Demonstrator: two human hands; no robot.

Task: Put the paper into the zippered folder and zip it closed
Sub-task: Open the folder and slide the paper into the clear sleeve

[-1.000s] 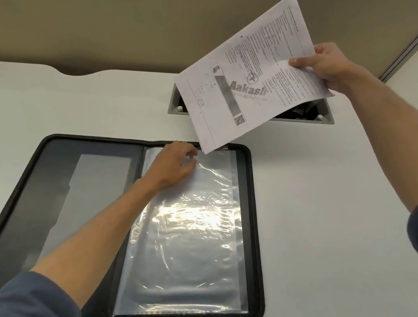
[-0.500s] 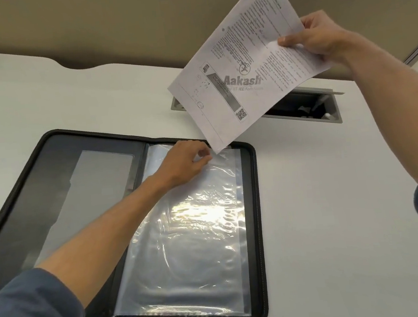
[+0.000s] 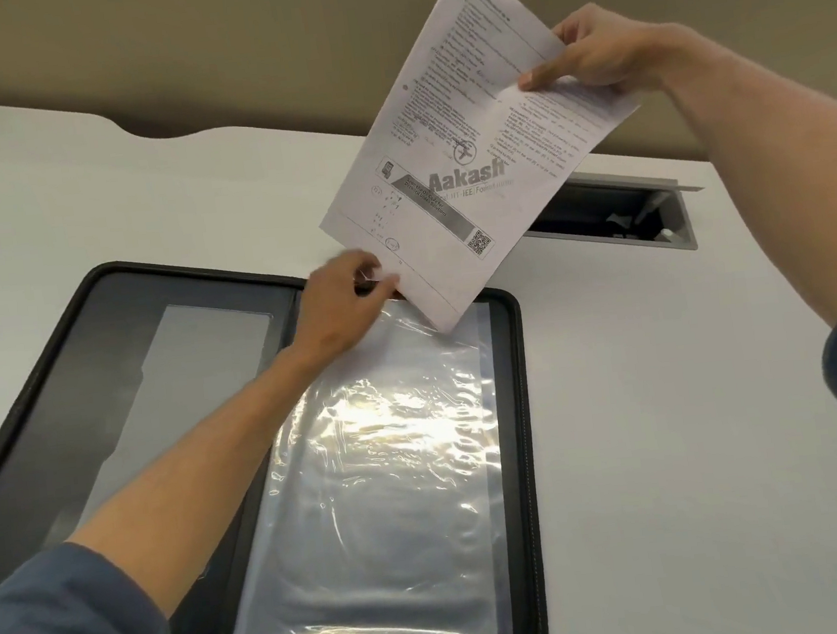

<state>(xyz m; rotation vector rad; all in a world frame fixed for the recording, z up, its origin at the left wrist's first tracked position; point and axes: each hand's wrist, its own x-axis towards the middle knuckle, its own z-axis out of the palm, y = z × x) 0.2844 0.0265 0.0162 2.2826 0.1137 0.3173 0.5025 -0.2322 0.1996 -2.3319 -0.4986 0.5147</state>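
The paper (image 3: 458,121) covers part of the cable tray's (image 3: 654,219) left end in the tabletop (image 3: 672,393), and its small print is too fine to read. The left hand (image 3: 337,304) hides the sleeve's (image 3: 384,449) top edge; whether its blurred fingertips pinch plastic is unclear. The zippered folder's (image 3: 521,409) left cover leaves the frame.

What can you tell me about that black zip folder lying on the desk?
The zippered folder lies flat and fully open on the white desk. It looks like black fabric, zip running around its edge. Its left half carries a pale panel; its right half carries shiny, wrinkled clear plastic sleeves. The left hand pinches the sleeves' top edge.
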